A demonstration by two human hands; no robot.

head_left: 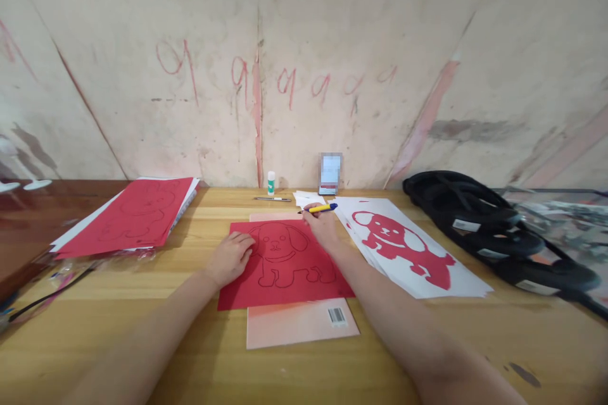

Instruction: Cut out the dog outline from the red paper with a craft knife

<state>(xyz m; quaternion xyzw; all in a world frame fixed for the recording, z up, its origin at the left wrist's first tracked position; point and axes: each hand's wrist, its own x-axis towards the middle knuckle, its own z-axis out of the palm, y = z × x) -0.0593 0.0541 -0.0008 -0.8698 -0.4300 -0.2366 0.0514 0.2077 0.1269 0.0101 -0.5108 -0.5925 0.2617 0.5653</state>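
A red paper sheet (285, 275) with a black outline drawing of a dog lies on a pink book (299, 326) in the middle of the wooden table (142, 323). My left hand (230, 257) rests flat on the sheet's left edge, fingers loosely curled. My right hand (322, 224) is at the sheet's top right corner and grips a yellow and blue craft knife (323, 208), its tip pointing left. To the right lies a white sheet (413, 247) with a red cut-out dog glued on it.
A stack of red and white sheets (130, 215) lies at the left. A glue stick (271, 183), a thin pen (272, 199) and a small blurred card (329, 174) stand near the wall. Black straps or a bag (494, 234) lie at the right.
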